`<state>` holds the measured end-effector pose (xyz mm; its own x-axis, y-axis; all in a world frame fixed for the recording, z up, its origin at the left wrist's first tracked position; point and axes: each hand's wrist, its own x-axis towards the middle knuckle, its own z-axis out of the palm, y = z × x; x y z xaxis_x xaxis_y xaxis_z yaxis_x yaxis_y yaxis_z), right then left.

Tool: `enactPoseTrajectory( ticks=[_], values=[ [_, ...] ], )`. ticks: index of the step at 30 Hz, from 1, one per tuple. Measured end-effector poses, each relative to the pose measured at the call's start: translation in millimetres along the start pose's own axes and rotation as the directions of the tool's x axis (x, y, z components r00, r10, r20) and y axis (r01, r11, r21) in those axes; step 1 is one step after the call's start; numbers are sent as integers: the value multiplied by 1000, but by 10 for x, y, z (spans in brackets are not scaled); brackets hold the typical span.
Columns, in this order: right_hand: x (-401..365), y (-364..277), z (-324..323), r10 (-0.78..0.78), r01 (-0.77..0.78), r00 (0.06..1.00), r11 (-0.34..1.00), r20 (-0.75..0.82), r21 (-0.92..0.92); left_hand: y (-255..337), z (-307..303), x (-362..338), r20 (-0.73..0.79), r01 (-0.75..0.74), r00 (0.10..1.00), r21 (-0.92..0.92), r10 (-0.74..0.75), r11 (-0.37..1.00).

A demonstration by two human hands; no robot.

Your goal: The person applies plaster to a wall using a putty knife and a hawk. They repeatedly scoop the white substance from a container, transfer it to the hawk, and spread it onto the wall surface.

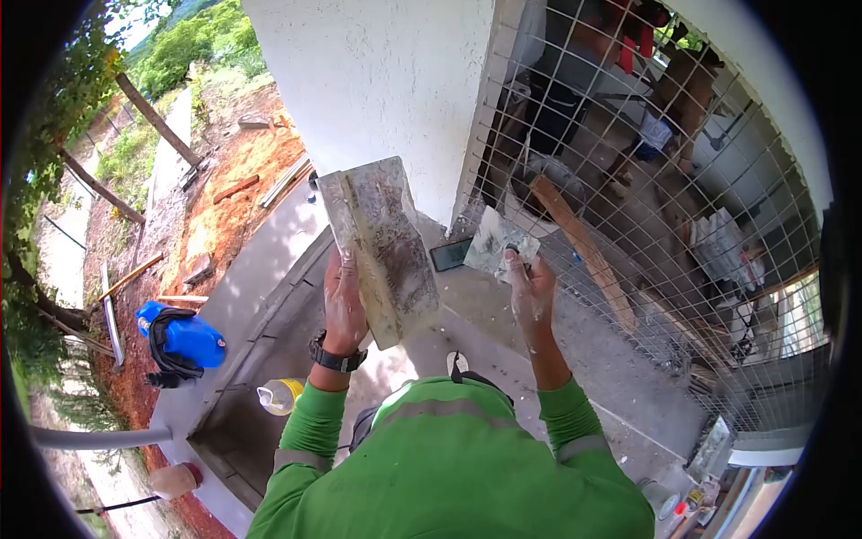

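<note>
My left hand, with a dark watch on its wrist, is closed on the long edge of a plastering float. The float is a rectangular, plaster-smeared board with a yellowish strip along one side, held up in front of the white wall. Between the thumb and fingers of my right hand is a plaster scraper, its flat blade smeared white and pointing away from me. Both hands are spotted with plaster. The two tools are apart. A dark flat rectangular object lies beyond the scraper, near the wall's foot.
Wire mesh spans the opening on the right; a person is behind it. A wooden plank leans there. To the left are a bottle with a yellow label, a blue container and the ledge.
</note>
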<state>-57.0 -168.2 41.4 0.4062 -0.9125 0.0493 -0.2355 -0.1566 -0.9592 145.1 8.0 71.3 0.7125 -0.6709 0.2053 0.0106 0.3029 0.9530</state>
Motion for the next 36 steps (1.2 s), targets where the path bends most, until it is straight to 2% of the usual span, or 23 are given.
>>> enactPoseTrajectory(
  ticks=[1,2,3,4,6,7,8,9,11,16,18,22,23,24,25,26,28,29,30,31,32,35,36],
  values=[
    [-82,5,99,4,-4,1000,1000,-4,9,-53,-7,-3,7,1,1000,9,-1,1000],
    [-157,7,220,111,-132,991,924,80,360,-110,-7,-1,19,-171,985,272,172,947],
    [-216,-2,339,175,-257,966,713,189,652,-136,15,-3,82,-327,939,507,333,798],
    [-288,-97,439,182,-253,967,704,176,663,-81,86,-36,91,-350,934,426,345,834],
    [-407,-315,531,241,-418,908,542,342,729,-310,64,-91,156,-408,912,451,380,794],
    [-418,-297,558,246,-411,912,530,330,742,-328,89,-97,205,-465,884,470,419,750],
    [-404,-272,579,181,-372,928,503,326,780,-293,104,-106,265,-427,903,478,337,767],
    [-378,-267,595,113,-333,941,475,319,814,-284,125,-67,280,-437,898,476,339,763],
    [-322,-328,607,92,-285,957,502,277,817,-264,155,10,438,-661,750,501,495,558],
    [-198,-532,446,95,-236,970,568,222,788,-245,75,123,537,-689,723,512,435,513],
    [-127,-481,358,133,-266,961,677,241,687,-226,49,136,565,-683,728,558,388,471],
    [3,-683,223,121,-244,969,574,214,782,-303,-71,130,543,-650,760,613,358,449],
    [35,-827,172,119,-231,973,497,198,836,-350,-109,89,557,-664,748,613,362,428],
    [100,-912,145,118,-215,976,414,183,884,-400,-133,20,451,-572,821,644,351,508],
    [209,-940,144,107,-204,979,393,175,897,-413,-156,-29,342,-473,881,658,327,586],
    [350,-962,124,-2,-93,995,410,103,907,-395,-160,-45,362,-490,872,661,331,569],
    [678,-996,112,-176,137,982,444,-64,885,-365,-174,-112,130,-229,973,601,189,766],
    [878,-1052,138,-247,256,957,462,-154,849,-356,-191,-156,137,-234,972,611,190,756],
    [1071,-1143,142,-296,387,919,566,-259,727,-352,-210,-186,99,-216,975,604,197,767],
    [1258,-1245,158,-357,498,867,651,-348,573,-355,-234,-222,57,-197,977,593,203,780],
    [1423,-1372,186,-415,609,782,669,-464,427,-376,-274,-263,21,-163,983,578,184,800],
    [1713,-1886,209,-574,803,456,594,-680,38,-404,-380,-357,-9,-165,975,642,223,749],
    [1845,-1975,246,-576,805,458,592,-677,40,-403,-399,-395,-14,-163,974,642,224,749]
  ],
)
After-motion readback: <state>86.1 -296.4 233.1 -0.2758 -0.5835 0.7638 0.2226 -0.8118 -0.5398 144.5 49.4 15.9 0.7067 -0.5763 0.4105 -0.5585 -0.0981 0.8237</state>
